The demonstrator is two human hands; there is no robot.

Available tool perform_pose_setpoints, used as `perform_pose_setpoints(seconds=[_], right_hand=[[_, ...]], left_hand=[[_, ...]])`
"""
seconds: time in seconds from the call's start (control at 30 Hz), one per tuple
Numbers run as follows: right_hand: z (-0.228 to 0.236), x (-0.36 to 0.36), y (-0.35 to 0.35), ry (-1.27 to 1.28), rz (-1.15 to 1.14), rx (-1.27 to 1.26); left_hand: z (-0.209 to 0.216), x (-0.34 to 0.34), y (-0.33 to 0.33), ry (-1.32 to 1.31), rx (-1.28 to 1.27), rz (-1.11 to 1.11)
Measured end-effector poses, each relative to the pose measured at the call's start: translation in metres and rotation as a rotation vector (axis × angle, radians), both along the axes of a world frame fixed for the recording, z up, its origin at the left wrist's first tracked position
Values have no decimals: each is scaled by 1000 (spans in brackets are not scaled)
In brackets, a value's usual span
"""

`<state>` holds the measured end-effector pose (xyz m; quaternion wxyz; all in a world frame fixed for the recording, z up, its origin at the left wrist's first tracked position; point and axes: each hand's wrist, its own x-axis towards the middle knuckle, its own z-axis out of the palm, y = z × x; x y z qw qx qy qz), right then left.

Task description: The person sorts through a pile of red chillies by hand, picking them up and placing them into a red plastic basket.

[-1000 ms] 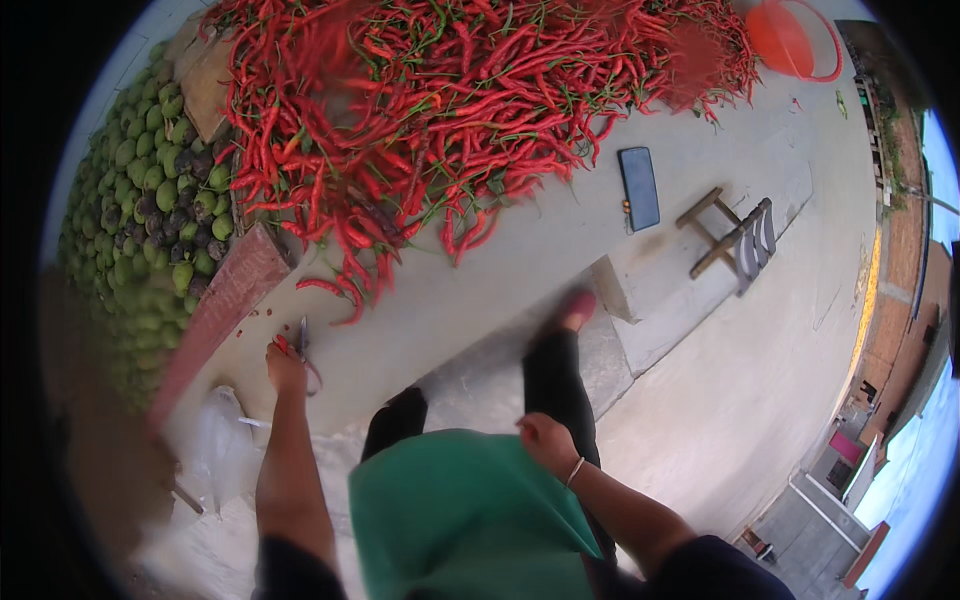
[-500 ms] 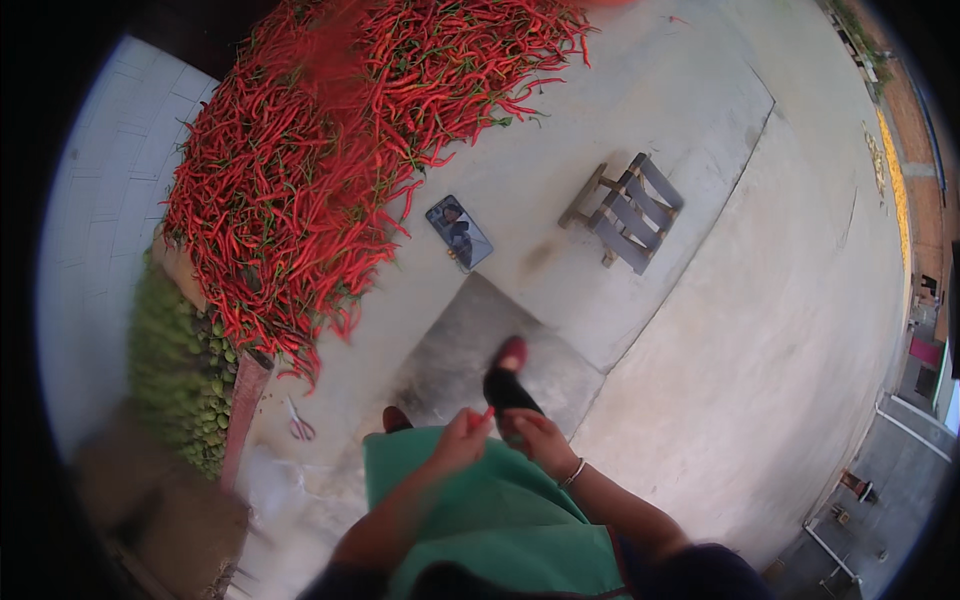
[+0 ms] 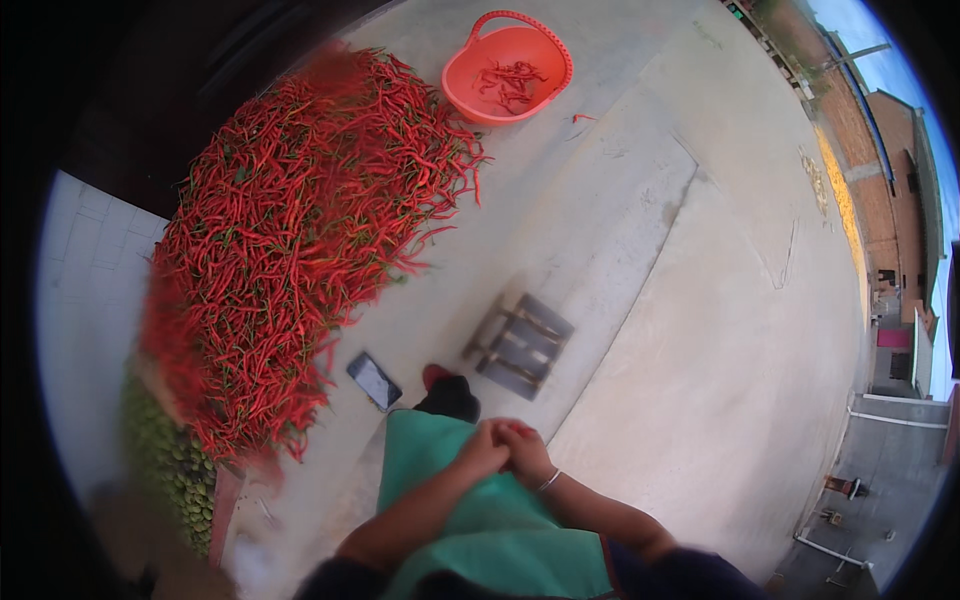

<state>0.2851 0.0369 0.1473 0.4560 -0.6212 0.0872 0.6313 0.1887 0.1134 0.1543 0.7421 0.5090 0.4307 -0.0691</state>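
Note:
My left hand (image 3: 484,449) and my right hand (image 3: 528,455) meet in front of the green apron (image 3: 435,450), with fingers curled and touching. A reddish patch shows where they meet, but whatever they hold, if anything, is hidden. A bracelet (image 3: 548,481) circles my right wrist. Beyond my hands, one foot in a dark red shoe (image 3: 434,375) steps on the floor. The low slatted stool (image 3: 525,343) stands ahead of my hands, and a phone (image 3: 374,381) lies on the concrete to its left.
A wide heap of red chili peppers (image 3: 270,230) covers the floor at left. At its far end stands an orange-red basket (image 3: 508,72) holding several peppers. Green produce (image 3: 180,470) lies in the lower left. A loose pepper (image 3: 583,118) rests right of the basket.
I have moved forward: the stool and phone are closer, and the whole basket has come into view. My hands, apart before with something red at my left fingertips, have come together.

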Motion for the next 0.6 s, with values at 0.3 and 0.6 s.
perform_pose_setpoints(seconds=[0.3,0.6], right_hand=[[62,124,148,100,-357,-11],[39,323,449,116,-339,322]], left_hand=[[58,81,134,-43,-372,260],[80,229,370,-263,-160,666]])
